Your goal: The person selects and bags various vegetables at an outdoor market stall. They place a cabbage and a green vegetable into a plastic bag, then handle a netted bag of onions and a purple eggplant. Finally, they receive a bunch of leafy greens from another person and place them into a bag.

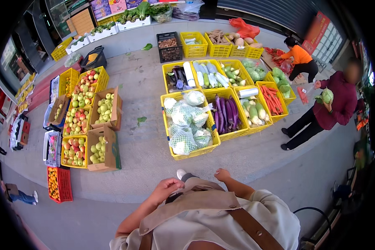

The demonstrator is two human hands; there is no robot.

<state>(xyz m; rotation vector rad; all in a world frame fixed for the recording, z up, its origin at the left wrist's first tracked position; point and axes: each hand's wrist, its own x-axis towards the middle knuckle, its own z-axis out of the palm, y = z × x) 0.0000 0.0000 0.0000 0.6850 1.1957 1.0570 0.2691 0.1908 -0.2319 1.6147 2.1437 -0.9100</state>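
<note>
Both hands sit close to the body, nothing in either grip: left hand [166,186] loosely curled, right hand [222,174] half closed. Nearest goods: yellow crate of netted cabbages [187,121], straight ahead on the pavement, long axis running away (right hand marginally closer). Purple aubergine crate [226,113] beside it; cardboard apple boxes [101,151] left; red sign [316,31] top right.

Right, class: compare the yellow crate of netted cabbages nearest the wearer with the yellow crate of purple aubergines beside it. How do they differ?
The cabbage crate holds round, pale green heads wrapped in white net; the aubergine crate holds long, slim, glossy purple ones, unwrapped. The cabbages are heaped above the rim; the aubergines lie in a flatter layer. The cabbage crate looks bigger and sits closer to the wearer. Both are yellow plastic crates on the pavement, touching side by side.
</note>
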